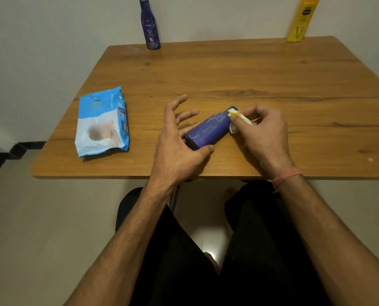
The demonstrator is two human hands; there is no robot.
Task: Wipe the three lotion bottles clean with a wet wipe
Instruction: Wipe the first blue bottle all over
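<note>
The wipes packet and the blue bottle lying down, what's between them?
In the head view, the left hand lies between the wipes packet and the lying blue bottle, beside bare table.

The table (pixel 228 71) looks like wood, brown with dark grain lines, smooth and a bit dull. On it, near its left edge, the wipes pack (pixel 102 122) is thin shiny plastic with crinkles. Near the table's front edge, the lying blue bottle (pixel 208 130) looks like smooth plastic with pale marks. The wet wipe (pixel 239 120) at its tip looks like soft, crumpled cloth.
</note>
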